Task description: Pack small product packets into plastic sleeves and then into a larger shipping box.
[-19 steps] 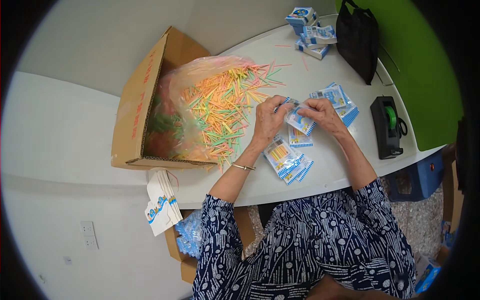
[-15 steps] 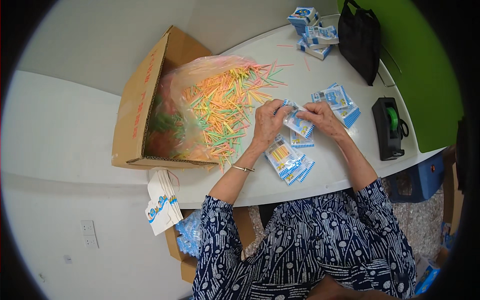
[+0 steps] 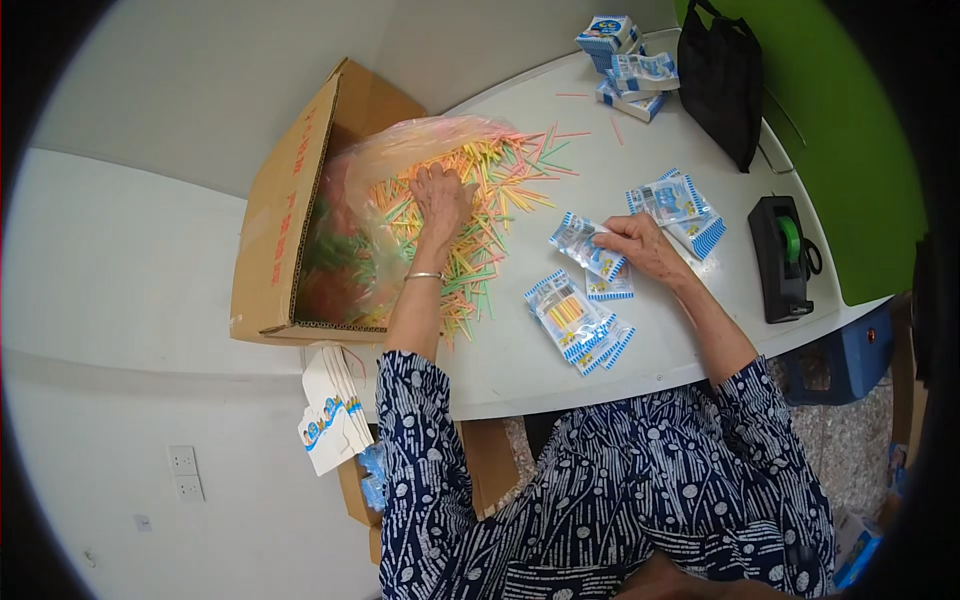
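My left hand [image 3: 443,203] lies on a heap of thin coloured sticks [image 3: 480,240], its fingers a little apart and bent down into them. The sticks are pink, orange, yellow and green. Between the thumb and fingers of my right hand [image 3: 640,245] is a small clear packet [image 3: 588,246] with blue-and-white print. Partly under it lies a similar packet [image 3: 608,284]. Nearer to me, a few packets overlap, and the top packet [image 3: 562,312] shows yellow sticks inside. To the right of my right hand rests another group of packets [image 3: 675,205].
A cardboard box [image 3: 275,220] lies on its side at the left, a clear plastic bag [image 3: 400,140] spilling from it. White printed cards [image 3: 332,410] hang at the table edge. A black tape dispenser [image 3: 780,262], a black bag [image 3: 720,85] and stacked small boxes [image 3: 625,70] line the right and back.
My left hand has let go of the packet and moved left onto the heap of sticks. My right hand keeps hold of the packet alone.
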`<state>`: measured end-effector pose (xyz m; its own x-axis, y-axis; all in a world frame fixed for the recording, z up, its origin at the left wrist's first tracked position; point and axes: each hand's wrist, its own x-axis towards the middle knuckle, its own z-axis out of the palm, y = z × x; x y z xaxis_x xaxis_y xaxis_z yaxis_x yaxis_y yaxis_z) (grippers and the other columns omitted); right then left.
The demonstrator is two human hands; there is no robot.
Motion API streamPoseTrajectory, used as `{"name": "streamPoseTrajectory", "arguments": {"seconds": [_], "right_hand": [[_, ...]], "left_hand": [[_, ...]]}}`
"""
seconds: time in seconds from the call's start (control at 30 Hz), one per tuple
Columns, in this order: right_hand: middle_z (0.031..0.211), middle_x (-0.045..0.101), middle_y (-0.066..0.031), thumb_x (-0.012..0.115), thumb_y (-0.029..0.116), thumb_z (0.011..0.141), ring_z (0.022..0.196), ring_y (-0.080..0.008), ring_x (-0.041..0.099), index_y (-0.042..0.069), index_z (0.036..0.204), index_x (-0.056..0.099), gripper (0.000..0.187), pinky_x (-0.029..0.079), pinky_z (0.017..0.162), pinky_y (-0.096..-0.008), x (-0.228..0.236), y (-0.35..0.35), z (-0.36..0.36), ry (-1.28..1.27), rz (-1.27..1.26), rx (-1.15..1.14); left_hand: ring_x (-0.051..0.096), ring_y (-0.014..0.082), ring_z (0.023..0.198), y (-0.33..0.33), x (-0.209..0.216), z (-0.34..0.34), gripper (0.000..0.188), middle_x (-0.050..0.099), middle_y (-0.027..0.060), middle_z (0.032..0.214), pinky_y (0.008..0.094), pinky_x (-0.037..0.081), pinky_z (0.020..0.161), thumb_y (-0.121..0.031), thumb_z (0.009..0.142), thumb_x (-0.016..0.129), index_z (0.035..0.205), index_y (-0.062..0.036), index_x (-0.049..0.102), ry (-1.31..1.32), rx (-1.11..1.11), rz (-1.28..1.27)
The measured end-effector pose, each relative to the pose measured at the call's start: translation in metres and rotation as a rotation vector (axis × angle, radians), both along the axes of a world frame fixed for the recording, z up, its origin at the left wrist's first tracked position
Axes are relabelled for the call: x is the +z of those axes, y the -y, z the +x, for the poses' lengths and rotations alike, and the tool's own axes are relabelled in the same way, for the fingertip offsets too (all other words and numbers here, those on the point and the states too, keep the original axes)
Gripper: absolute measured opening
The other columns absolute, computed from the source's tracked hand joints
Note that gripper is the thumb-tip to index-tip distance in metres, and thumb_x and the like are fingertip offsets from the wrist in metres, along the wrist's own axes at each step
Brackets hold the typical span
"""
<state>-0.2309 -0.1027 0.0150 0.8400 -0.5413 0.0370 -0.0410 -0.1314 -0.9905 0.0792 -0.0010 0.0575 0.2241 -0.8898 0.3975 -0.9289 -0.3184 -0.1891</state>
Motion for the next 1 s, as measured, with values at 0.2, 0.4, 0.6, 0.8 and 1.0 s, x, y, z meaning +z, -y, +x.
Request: {"name": "streamPoseTrajectory", "arguments": {"seconds": [0.2, 0.4, 0.6, 0.8, 1.0], "right_hand": [[0.054, 0.05, 0.0011, 0.063, 0.024, 0.086, 0.051, -0.0051, 0.045, 0.003, 0.066, 0.061, 0.029, 0.033, 0.047, -0.0239, -0.007, 0.005, -0.001, -0.027, -0.068, -0.001], [0.058, 0.053, 0.0017, 0.063, 0.023, 0.086, 0.056, -0.0031, 0.047, 0.001, 0.069, 0.062, 0.028, 0.036, 0.051, -0.0228, 0.0, 0.008, -0.003, -0.037, 0.04, -0.006], [0.063, 0.058, 0.0015, 0.063, 0.024, 0.087, 0.059, -0.0028, 0.05, -0.001, 0.079, 0.067, 0.026, 0.039, 0.053, -0.0215, 0.011, 0.004, -0.002, -0.057, 0.069, -0.003], [0.061, 0.053, 0.0027, 0.064, 0.028, 0.086, 0.057, -0.0037, 0.045, 0.0, 0.072, 0.063, 0.031, 0.033, 0.051, -0.0234, 0.01, 0.003, -0.003, -0.041, 0.081, -0.014], [0.065, 0.061, 0.0002, 0.063, 0.025, 0.087, 0.06, -0.0033, 0.052, 0.0, 0.079, 0.068, 0.026, 0.04, 0.054, -0.0212, 0.01, 0.002, -0.003, -0.052, 0.078, -0.011]], "left_hand": [[0.044, 0.0375, 0.112, 0.019, -0.008, 0.013, 0.046, 0.053, 0.022, 0.114, 0.0565, 0.029, 0.094, -0.04, 0.077, 0.066, 0.089, 0.0044, 0.067, -0.005, 0.232, 0.201], [0.043, 0.0356, 0.106, 0.036, -0.019, -0.049, 0.066, 0.053, 0.0218, 0.109, 0.0544, 0.03, 0.088, -0.061, 0.08, 0.055, 0.083, 0.0031, 0.069, -0.105, 0.22, 0.229], [0.035, 0.0412, 0.117, 0.044, -0.039, -0.077, 0.083, 0.043, 0.0272, 0.122, 0.0627, 0.023, 0.095, -0.066, 0.078, 0.053, 0.103, 0.0127, 0.059, -0.241, 0.294, 0.047], [0.031, 0.0388, 0.12, 0.032, -0.052, -0.072, 0.075, 0.035, 0.0267, 0.132, 0.06, 0.021, 0.098, -0.05, 0.076, 0.061, 0.118, 0.0116, 0.051, -0.225, 0.348, -0.053], [0.036, 0.0375, 0.117, -0.011, -0.034, -0.044, 0.063, 0.042, 0.0235, 0.124, 0.0579, 0.023, 0.096, -0.042, 0.073, 0.062, 0.107, 0.011, 0.057, -0.012, 0.341, 0.023]]}}
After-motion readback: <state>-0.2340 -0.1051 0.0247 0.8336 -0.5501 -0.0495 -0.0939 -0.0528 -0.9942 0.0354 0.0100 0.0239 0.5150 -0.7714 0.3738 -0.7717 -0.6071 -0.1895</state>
